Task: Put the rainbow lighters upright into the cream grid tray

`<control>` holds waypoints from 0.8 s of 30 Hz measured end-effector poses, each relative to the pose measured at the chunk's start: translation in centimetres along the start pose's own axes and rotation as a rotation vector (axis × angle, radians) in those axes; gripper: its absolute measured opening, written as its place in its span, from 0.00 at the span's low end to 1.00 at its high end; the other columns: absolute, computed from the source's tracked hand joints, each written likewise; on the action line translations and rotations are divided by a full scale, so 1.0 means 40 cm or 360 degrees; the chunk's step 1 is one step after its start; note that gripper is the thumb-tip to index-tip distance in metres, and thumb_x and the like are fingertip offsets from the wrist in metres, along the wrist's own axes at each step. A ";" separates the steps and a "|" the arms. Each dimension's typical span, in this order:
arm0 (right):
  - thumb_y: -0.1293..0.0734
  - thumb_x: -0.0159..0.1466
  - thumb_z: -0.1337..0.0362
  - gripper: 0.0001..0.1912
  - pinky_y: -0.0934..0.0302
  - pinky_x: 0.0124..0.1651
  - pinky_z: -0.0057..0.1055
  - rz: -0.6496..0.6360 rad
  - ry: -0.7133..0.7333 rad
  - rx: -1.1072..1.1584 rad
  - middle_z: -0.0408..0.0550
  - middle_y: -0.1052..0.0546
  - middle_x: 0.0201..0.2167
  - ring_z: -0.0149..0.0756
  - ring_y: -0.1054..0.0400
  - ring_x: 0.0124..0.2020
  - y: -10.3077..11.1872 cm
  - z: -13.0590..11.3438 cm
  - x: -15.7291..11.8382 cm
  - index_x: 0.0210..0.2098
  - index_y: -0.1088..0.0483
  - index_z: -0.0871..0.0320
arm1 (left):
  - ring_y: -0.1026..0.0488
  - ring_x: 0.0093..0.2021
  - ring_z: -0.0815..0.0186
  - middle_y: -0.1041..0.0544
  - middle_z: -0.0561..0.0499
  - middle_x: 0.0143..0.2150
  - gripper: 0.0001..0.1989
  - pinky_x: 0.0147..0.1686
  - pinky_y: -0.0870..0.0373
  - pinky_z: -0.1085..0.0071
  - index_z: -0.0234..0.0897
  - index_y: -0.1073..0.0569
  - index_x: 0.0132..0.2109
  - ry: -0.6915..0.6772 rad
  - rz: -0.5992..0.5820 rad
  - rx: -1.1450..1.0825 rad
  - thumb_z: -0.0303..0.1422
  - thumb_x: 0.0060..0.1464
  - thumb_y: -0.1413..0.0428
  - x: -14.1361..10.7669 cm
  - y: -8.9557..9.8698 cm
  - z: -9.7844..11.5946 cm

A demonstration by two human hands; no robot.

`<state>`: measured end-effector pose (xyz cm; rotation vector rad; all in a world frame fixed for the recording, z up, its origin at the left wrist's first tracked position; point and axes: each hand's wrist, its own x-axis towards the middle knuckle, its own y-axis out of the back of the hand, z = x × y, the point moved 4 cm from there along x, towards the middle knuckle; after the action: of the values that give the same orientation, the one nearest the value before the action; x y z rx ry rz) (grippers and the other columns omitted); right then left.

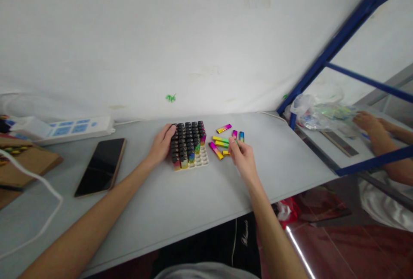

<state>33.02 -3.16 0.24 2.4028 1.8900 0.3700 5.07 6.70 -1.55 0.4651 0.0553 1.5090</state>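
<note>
Rows of black-topped lighters (186,139) stand upright in a white tray (201,162), whose front right holes show bare. My left hand (160,143) grips the left side of this block, thumb and fingers against the lighters there. To the right of the tray lies a loose group of shiny coloured lighter cases, among them a pink and yellow case (216,150) and a yellow-green case (221,144). My right hand (242,154) is closed in a pinch at the right of this group. A bit of green shows at its fingertips, mostly hidden by the fingers.
A dark phone (101,166) lies at the left, near a white power strip (77,128) and a cardboard box (29,163). A white cable (48,193) loops over the left side. Beyond the blue frame (309,72), another person's arm (380,137) rests near plastic bags (306,109).
</note>
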 end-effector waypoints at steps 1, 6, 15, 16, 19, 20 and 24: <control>0.36 0.68 0.38 0.30 0.58 0.24 0.30 0.0014 0.0004 -0.0086 0.38 0.45 0.18 0.30 0.51 0.21 -0.009 0.001 0.009 0.23 0.39 0.54 | 0.29 0.43 0.60 0.25 0.52 0.39 0.21 0.46 0.33 0.67 0.40 0.27 0.42 0.0003 -0.0001 0.0006 0.52 0.66 0.52 0.000 0.000 0.000; 0.37 0.68 0.44 0.28 0.59 0.28 0.32 0.0026 0.0083 -0.0342 0.39 0.47 0.18 0.32 0.52 0.23 -0.061 -0.013 0.027 0.20 0.47 0.52 | 0.28 0.44 0.60 0.24 0.52 0.41 0.21 0.48 0.33 0.66 0.39 0.27 0.43 0.0008 0.0004 -0.0013 0.52 0.66 0.52 0.001 0.001 -0.004; 0.39 0.69 0.50 0.22 0.57 0.30 0.31 -0.0058 0.0235 -0.0368 0.38 0.44 0.20 0.31 0.50 0.25 -0.090 -0.017 0.007 0.23 0.43 0.54 | 0.29 0.43 0.60 0.25 0.52 0.39 0.21 0.46 0.34 0.67 0.39 0.27 0.43 -0.0016 -0.0018 -0.0016 0.52 0.67 0.52 -0.002 -0.001 0.002; 0.39 0.69 0.49 0.22 0.57 0.30 0.31 -0.0065 0.0238 -0.0355 0.38 0.44 0.20 0.31 0.50 0.25 -0.090 -0.016 0.005 0.23 0.43 0.54 | 0.29 0.43 0.60 0.25 0.52 0.39 0.21 0.47 0.34 0.67 0.39 0.27 0.43 -0.0019 -0.0018 -0.0018 0.51 0.67 0.52 -0.002 -0.001 0.003; 0.38 0.70 0.45 0.24 0.54 0.30 0.30 -0.0093 0.0247 -0.0294 0.38 0.42 0.21 0.31 0.48 0.26 -0.092 -0.015 -0.001 0.26 0.40 0.54 | 0.29 0.43 0.60 0.25 0.52 0.39 0.20 0.47 0.34 0.67 0.40 0.27 0.42 -0.0022 -0.0007 -0.0050 0.51 0.67 0.52 -0.002 -0.001 0.003; 0.38 0.71 0.44 0.23 0.53 0.30 0.30 -0.0119 0.0246 -0.0259 0.38 0.40 0.22 0.32 0.46 0.26 -0.092 -0.016 -0.002 0.28 0.38 0.54 | 0.30 0.43 0.61 0.26 0.52 0.39 0.20 0.46 0.34 0.67 0.40 0.27 0.42 -0.0017 -0.0006 -0.0056 0.51 0.67 0.52 -0.002 -0.001 0.003; 0.41 0.74 0.45 0.20 0.43 0.33 0.31 -0.0416 0.0280 -0.0092 0.41 0.31 0.28 0.34 0.37 0.29 -0.096 -0.032 0.010 0.38 0.33 0.54 | 0.30 0.41 0.61 0.26 0.53 0.37 0.20 0.44 0.35 0.67 0.40 0.28 0.40 0.0009 0.0008 -0.0030 0.51 0.67 0.51 -0.004 0.000 0.003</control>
<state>29.16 -1.96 0.78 2.1116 2.1984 0.6239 5.08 6.50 -1.48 0.4462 0.0444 1.5146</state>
